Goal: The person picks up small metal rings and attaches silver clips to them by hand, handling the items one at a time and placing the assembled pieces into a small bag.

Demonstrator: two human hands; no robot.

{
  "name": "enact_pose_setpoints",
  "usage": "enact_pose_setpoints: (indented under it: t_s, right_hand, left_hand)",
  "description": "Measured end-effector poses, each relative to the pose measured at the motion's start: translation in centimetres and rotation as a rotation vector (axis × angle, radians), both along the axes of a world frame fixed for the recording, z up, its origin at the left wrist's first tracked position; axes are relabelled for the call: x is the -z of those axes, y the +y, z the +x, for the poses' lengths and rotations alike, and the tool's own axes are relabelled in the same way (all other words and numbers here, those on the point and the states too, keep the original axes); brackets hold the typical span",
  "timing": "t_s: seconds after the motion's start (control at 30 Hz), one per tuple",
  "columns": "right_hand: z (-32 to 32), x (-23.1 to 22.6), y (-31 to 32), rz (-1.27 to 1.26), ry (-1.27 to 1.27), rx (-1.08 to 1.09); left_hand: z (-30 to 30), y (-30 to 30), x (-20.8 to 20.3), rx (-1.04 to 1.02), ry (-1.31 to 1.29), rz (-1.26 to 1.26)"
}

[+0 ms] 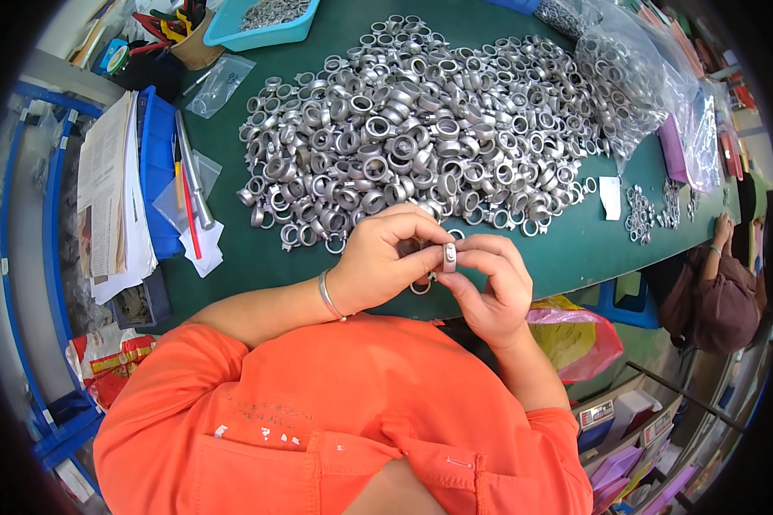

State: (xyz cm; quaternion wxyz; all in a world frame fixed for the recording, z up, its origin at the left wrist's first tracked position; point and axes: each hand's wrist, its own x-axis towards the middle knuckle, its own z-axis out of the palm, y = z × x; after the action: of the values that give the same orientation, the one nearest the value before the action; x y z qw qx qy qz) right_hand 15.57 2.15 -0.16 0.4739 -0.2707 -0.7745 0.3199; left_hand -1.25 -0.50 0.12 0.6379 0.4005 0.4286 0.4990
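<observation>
While fingers (pixel 429 257) pinch a ring (pixel 448 256), blue tray (pixel 305 33) holding rings, clear bag (pixel 636 77) likewise.

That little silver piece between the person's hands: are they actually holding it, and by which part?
Yes. Both hands, left hand and right hand, pinch the small metal ring part by its sides at the fingertips.

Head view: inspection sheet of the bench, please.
Surface: green table, mostly covered.
Job's things: small silver metal part pinched between left hand and right hand; big heap of metal rings behind.
Clutter: blue tray, paper stack, plastic bags of rings, turquoise bin.
Fingers: both hands closed on the part.
Cables: nothing seen.
Surroundings: another person at right.
</observation>
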Motion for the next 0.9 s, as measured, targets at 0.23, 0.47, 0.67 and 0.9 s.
enact_pose_setpoints:
  t_s: [0.23, 0.47, 0.67, 0.9]
  right_hand:
    - [0.1, 0.4, -0.1, -0.058, -0.013, 0.001]
    - [0.3, 0.6, -0.2, -0.079, -0.034, 0.002]
    - [0.5, 0.9, -0.1, -0.106, -0.029, -0.037]
    - [1.5, 2.0, 2.1, -0.105, -0.123, 0.272]
  left_hand:
    - [-0.2, 0.4, 0.0, -0.108, 0.460, 0.474]
    - [-0.1, 0.5, 0.1, -0.105, 0.520, 0.485]
    - [-0.2, 0.4, 0.0, -0.065, 0.479, 0.405]
    - [-0.8, 0.1, 0.5, -0.091, 0.455, 0.320]
